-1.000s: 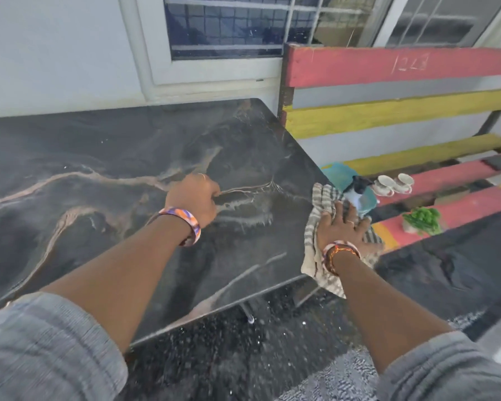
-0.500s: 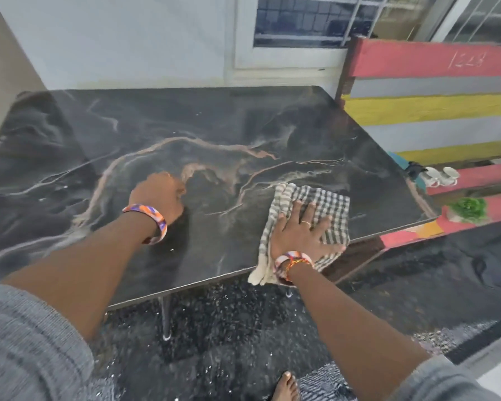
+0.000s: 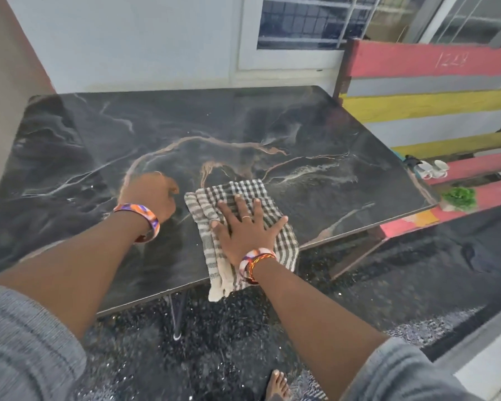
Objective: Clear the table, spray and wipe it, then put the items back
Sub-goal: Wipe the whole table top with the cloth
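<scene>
A black marble-patterned table fills the middle of the view, with nothing standing on it. A grey-and-white checked cloth lies on its near middle, its lower end hanging over the front edge. My right hand lies flat on the cloth with fingers spread, pressing it to the tabletop. My left hand rests as a closed fist on the table just left of the cloth, holding nothing.
A red and yellow slatted bench stands against the table's right side. On its seat are white cups, a small green plant and a dark spray nozzle. A wall and a window stand behind. My bare foot is on the dark floor.
My right hand has slid the cloth leftward from the table's right edge to its near middle, close to my left fist. The camera has turned left.
</scene>
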The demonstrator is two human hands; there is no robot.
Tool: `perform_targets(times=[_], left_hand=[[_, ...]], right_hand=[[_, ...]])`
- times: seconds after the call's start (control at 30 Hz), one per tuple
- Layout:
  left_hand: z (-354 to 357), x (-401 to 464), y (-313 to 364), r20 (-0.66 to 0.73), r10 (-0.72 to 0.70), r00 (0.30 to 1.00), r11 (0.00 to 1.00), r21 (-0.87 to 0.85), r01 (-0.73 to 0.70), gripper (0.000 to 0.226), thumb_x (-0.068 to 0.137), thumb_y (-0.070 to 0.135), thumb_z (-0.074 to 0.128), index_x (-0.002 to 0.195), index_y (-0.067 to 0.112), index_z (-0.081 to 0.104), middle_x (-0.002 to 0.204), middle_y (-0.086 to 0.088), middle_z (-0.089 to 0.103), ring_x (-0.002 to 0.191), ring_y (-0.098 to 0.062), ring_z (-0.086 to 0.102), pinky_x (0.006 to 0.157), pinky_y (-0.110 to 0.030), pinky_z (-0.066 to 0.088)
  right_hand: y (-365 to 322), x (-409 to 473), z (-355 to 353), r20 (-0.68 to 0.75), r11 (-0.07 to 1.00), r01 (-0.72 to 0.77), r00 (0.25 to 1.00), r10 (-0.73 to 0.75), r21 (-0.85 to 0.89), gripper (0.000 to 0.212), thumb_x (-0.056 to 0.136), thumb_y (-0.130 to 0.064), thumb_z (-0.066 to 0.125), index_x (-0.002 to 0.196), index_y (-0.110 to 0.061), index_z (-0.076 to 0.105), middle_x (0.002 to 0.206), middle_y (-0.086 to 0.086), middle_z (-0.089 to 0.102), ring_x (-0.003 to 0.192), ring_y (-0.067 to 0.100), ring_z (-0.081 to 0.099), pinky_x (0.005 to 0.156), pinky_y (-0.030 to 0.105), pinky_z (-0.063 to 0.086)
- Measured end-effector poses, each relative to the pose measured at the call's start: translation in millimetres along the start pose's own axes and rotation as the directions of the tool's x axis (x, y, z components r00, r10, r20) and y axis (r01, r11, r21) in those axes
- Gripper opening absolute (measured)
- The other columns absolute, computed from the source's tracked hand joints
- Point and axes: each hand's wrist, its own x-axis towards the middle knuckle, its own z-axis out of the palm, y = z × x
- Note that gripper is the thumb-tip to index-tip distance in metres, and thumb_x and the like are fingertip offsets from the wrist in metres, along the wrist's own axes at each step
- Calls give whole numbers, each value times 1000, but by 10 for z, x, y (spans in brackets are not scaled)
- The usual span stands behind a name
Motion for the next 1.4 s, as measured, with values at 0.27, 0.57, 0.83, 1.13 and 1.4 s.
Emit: perform_targets(times=[0.27,0.57,0.83,1.13,1.4], left_hand=[[18,317,147,19,7,1000,1000,-16,-6,36,85,5,47,113,15,66,124,-13,60,114,-36,55,96,-44,48],[78,1297,96,45,-13,999,1000,4,12,34,82,5,48,109,15,68,122,-13,61,108,-37,58,90,-42,51],[69,2467,10,-5,-87,996,993,-75,87,33,89,11,45,118,15,61,125,-14,60,113,-37,56,91,-43,49],[157,3273,-236,-41,-156,987,981,-124,150,32,92,21,45,120,12,58,124,-16,59,117,-37,52,96,-47,47],[128,3149,-899,-120,-249,961,964,-127,234,29,93,19,42,112,9,61,115,-16,61,110,-37,53,88,-45,49]], right_hand=[[433,587,-180,-37,920,-383,922,387,84,57,93,-59,8,146,-44,-3,158,-8,-15,145,29,-18,95,81,-9],[786,1678,-417,-54,846,-527,845,532,84,63,91,-61,9,149,-37,-2,159,1,-12,143,37,-17,94,82,-8],[819,2936,-679,-58,857,-511,856,514,59,67,91,-62,9,150,-31,-2,159,6,-11,143,40,-16,97,80,-7],[508,4312,-883,-42,927,-375,926,375,26,64,93,-59,10,150,-33,0,159,3,-8,143,39,-15,99,78,-8],[-271,4470,-757,-31,996,-76,997,75,-42,59,94,-57,10,149,-37,0,160,-4,-7,145,32,-14,101,75,-11]])
